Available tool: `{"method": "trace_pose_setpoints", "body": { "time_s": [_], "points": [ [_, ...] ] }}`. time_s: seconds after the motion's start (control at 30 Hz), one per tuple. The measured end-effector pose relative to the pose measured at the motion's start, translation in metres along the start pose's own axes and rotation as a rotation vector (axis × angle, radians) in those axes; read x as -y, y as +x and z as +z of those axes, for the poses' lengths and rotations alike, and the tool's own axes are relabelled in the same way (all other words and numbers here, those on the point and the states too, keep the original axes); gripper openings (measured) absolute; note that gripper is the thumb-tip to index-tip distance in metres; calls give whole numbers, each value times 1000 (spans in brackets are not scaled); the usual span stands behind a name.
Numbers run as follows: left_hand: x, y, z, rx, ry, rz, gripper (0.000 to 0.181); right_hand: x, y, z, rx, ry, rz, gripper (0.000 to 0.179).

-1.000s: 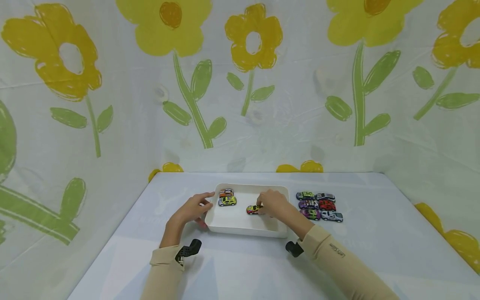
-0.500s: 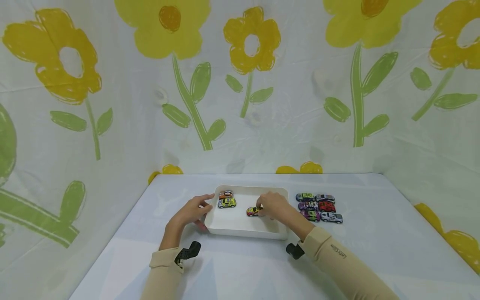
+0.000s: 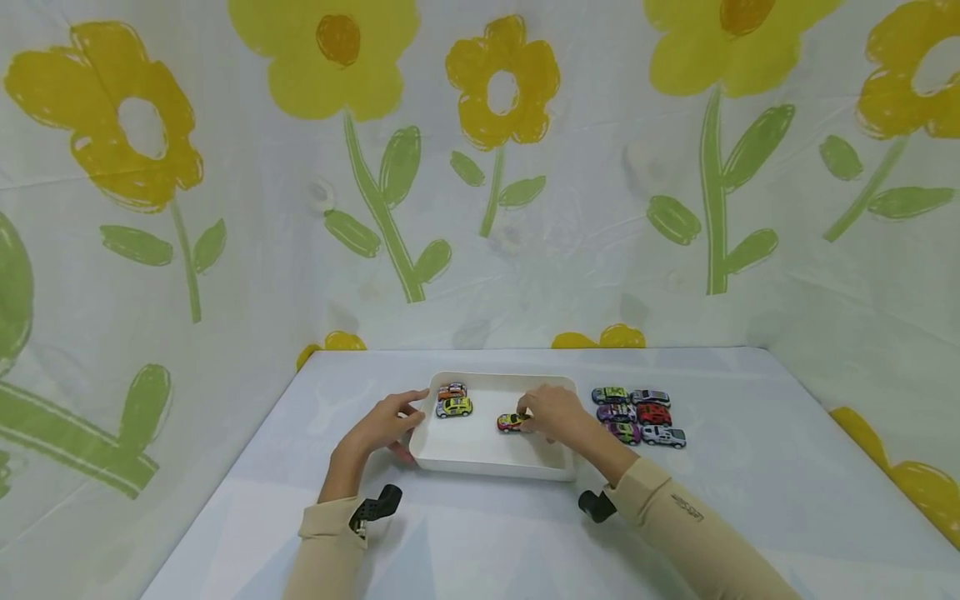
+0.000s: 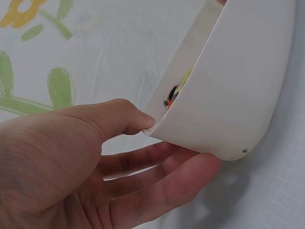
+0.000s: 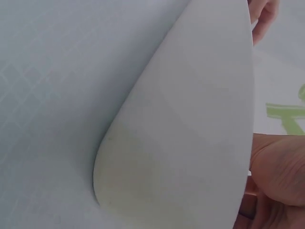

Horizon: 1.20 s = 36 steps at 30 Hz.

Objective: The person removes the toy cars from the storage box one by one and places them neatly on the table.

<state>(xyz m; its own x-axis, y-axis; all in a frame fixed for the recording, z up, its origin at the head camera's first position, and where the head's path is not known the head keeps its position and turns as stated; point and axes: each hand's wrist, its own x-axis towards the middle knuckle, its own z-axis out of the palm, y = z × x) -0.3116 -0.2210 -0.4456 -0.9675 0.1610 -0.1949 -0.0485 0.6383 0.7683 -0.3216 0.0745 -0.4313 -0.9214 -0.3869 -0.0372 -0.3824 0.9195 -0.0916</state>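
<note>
In the head view a white rectangular tray (image 3: pixel 495 468) stands on the table. My left hand (image 3: pixel 382 425) holds its left end; in the left wrist view the thumb (image 4: pixel 128 118) presses on the rim and the other fingers lie against the outer wall. My right hand (image 3: pixel 555 412) reaches over the tray and pinches a red and yellow toy car (image 3: pixel 510 423) by its right end, low over the tray's floor. At the tray's left end sit a yellow toy car (image 3: pixel 454 407) and an orange and white one (image 3: pixel 452 390). The tray wall hides the right fingertips in the right wrist view.
Right of the tray several toy cars stand close together in two columns, among them a red car (image 3: pixel 654 414), a white car (image 3: pixel 663 436) and a green car (image 3: pixel 611 395). A flower-printed curtain (image 3: pixel 585 275) rises behind the table.
My right hand has shifted slightly to the right with the red and yellow toy car. The left hand keeps its hold on the tray.
</note>
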Motion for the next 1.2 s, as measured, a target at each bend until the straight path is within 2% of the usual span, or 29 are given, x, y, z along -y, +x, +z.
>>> {"method": "trace_pose_setpoints", "body": {
  "time_s": [0.33, 0.53, 0.83, 1.03, 1.2],
  "points": [
    [1, -1, -1, -9, 11, 9, 54, -15, -6, -8, -13, 30, 36, 31],
    [1, -2, -1, -12, 16, 13, 54, -21, -10, -16, -16, 64, 27, 32],
    [1, -1, 1, -10, 8, 5, 54, -42, -19, -43, -35, 113, 37, 34],
    [2, 1, 1, -6, 1, 7, 54, -61, -27, -58, -36, 61, 39, 35],
    [0, 0, 1, -11, 4, 18, 54, -79, -34, -68, -18, 9, 79, 36]
  ]
}}
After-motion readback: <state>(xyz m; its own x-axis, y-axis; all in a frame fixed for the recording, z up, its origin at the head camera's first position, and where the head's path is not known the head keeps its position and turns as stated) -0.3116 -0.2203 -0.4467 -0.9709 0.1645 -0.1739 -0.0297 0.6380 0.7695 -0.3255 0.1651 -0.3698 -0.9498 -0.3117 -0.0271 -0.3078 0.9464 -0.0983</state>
